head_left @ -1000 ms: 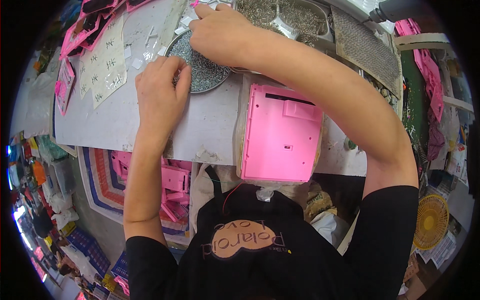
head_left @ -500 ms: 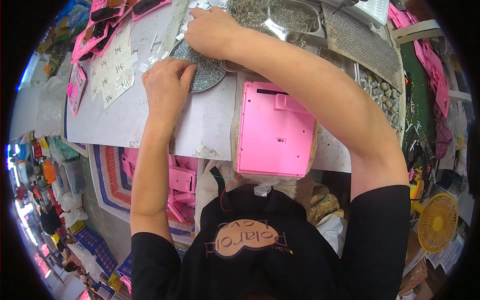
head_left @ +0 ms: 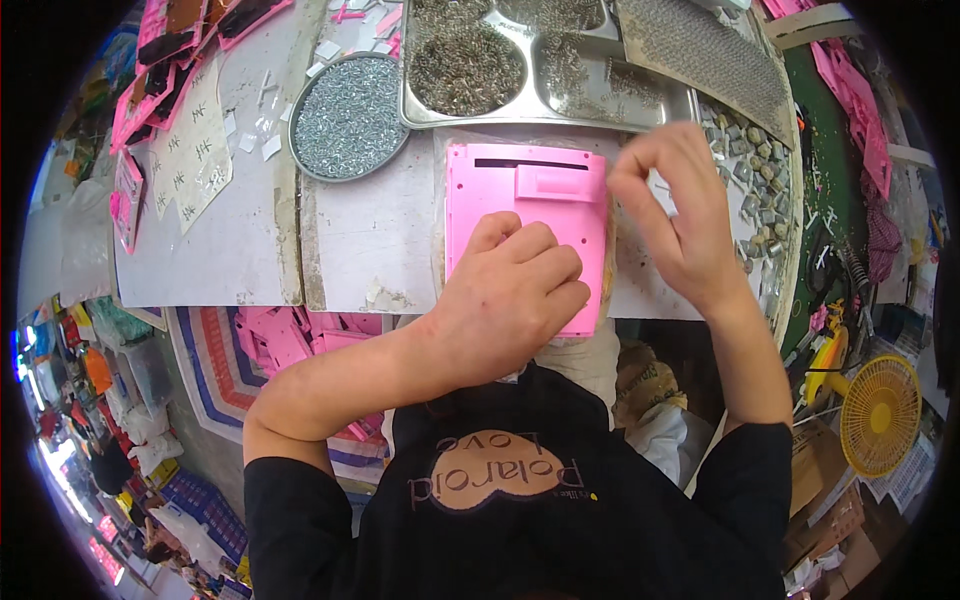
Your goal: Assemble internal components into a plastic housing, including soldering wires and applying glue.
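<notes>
A flat pink plastic housing (head_left: 482, 192) with a dark slot along its far end and a raised block below it lies at the table's front edge. Over its lower half is my left hand (head_left: 515, 285), its fingers curled in; whatever they hold is hidden. My right hand (head_left: 682, 205) hovers to the right of the housing's far corner, thumb and forefinger bent toward each other, slightly blurred. What it pinches, if anything, is too small to make out. Beyond the housing to the left stands a round dish (head_left: 345, 179) of small silvery screws.
A metal compartment tray (head_left: 600, 122) with small coil springs (head_left: 465, 70) lies behind the housing. Small metal cylinders (head_left: 755, 180) are heaped at the right, below a perforated sheet (head_left: 710, 55). More pink parts (head_left: 275, 335) fill a striped bag at lower left. A yellow fan (head_left: 880, 417) stands at right.
Both hands have left the screw dish and come back toward me. The left is now over the pink housing, the right beside its far right corner. The view has shifted slightly.
</notes>
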Demonstrator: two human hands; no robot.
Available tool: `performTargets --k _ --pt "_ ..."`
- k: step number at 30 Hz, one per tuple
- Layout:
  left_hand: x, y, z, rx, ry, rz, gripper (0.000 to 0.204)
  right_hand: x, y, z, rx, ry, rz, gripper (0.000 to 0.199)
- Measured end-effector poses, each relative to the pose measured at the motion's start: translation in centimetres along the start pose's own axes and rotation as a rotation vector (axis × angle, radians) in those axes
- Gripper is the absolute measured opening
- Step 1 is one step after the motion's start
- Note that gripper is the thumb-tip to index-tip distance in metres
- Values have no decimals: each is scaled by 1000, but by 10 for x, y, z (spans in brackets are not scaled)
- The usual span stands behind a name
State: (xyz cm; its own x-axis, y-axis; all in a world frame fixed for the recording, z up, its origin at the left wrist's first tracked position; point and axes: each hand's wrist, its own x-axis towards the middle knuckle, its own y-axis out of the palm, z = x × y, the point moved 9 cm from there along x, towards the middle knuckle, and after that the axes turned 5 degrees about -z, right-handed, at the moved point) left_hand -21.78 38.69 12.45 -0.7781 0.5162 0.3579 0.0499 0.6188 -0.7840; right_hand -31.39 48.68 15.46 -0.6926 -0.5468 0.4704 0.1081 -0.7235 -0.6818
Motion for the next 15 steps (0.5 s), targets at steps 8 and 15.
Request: performTargets --k 8,15 --pt "-5 -5 -8 98 29 -119 30 -47 13 -4 118 54 -106 19" --pt "-8 -6 -7 104 -77 -103 27 -47 22 -2 132 -21 -60 23"
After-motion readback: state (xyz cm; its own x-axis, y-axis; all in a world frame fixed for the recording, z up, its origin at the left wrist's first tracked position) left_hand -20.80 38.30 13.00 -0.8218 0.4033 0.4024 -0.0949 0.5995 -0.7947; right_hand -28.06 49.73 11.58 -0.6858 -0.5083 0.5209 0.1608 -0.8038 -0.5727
